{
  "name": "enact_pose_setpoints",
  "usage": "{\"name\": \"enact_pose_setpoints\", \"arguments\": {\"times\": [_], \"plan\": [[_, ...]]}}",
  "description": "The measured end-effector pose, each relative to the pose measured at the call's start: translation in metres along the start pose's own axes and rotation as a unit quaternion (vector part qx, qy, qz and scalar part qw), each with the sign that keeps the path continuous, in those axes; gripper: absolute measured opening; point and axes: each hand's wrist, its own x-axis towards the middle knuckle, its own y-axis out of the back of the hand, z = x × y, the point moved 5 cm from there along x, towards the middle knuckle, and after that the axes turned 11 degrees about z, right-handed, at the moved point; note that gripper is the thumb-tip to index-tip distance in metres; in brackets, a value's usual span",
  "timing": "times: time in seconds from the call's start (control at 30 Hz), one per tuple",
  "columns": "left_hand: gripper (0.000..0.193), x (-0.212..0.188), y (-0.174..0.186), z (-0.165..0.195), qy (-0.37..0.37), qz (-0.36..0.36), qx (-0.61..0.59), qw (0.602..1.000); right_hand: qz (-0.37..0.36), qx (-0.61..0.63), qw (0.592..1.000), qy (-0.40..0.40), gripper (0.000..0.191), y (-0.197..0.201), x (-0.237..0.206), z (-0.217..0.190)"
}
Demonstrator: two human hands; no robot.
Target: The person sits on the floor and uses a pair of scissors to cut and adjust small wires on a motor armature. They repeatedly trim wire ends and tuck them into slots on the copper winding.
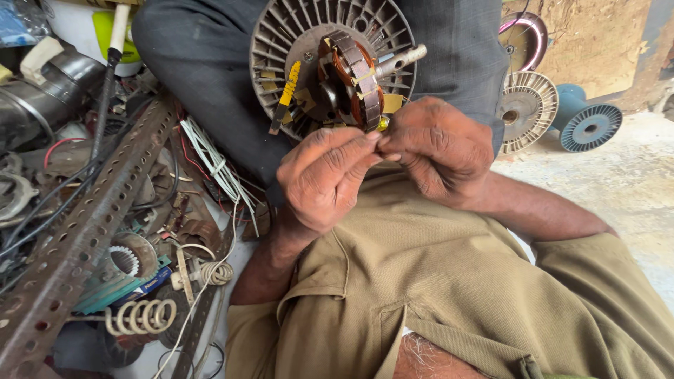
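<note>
Two bare hands meet at the centre of the view, fingertips pressed together just below a fan motor. Left hand [324,179]: fingers bunched, thumb and forefinger pinched shut at the point where it touches the other hand; what is pinched is too small to make out, possibly a fine wire. Right hand [437,151]: fingers curled, tips closed against the left hand's tips, knuckles toward 3 o'clock. Fan motor [330,63]: round grey finned housing at 12 o'clock from the hands, propped against a dark trouser leg [203,63]; in its middle a copper winding [357,81] wrapped in brown tape, with a steel shaft [400,61] sticking out toward 2 o'clock and a yellow sleeve [288,85] lying across the fins at 9 o'clock of the winding. Khaki shirt [449,295]: fills the lower half, at 6 o'clock from the hands. Perforated metal bar [84,224]: rusty, running diagonally at 8 o'clock, well apart from the hands. White wire bundle [214,165]: at 9 o'clock, just beside the trouser leg. Coiled spring [140,317]: pale, at 7 o'clock, near the bar's lower end. Second finned housing [528,109] and blue spool [588,119]: on the concrete floor [618,189] at 2 o'clock, side by side.
</note>
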Motion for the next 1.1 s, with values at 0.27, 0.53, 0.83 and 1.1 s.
{"name": "enact_pose_setpoints", "arguments": {"times": [0.27, 0.53, 0.83, 1.1], "plan": [[0.022, 0.016, 0.003, -0.005, 0.037, 0.018, -0.026, 0.999, 0.039, -0.037, 0.997, -0.063, 0.010, 0.000, -0.001, 0.011], [0.021, 0.034, 0.004, -0.013, 0.035, 0.015, 0.021, 0.999, 0.038, -0.051, 0.995, -0.082, 0.047, -0.004, 0.001, 0.029], [0.021, 0.045, 0.005, -0.012, 0.041, -0.005, 0.047, 0.998, 0.040, 0.003, 0.993, -0.107, 0.045, -0.004, -0.007, 0.039], [0.018, 0.047, -0.002, 0.000, 0.028, -0.007, 0.111, 0.993, 0.043, -0.039, 0.996, -0.073, 0.045, -0.002, -0.007, 0.037]]}}
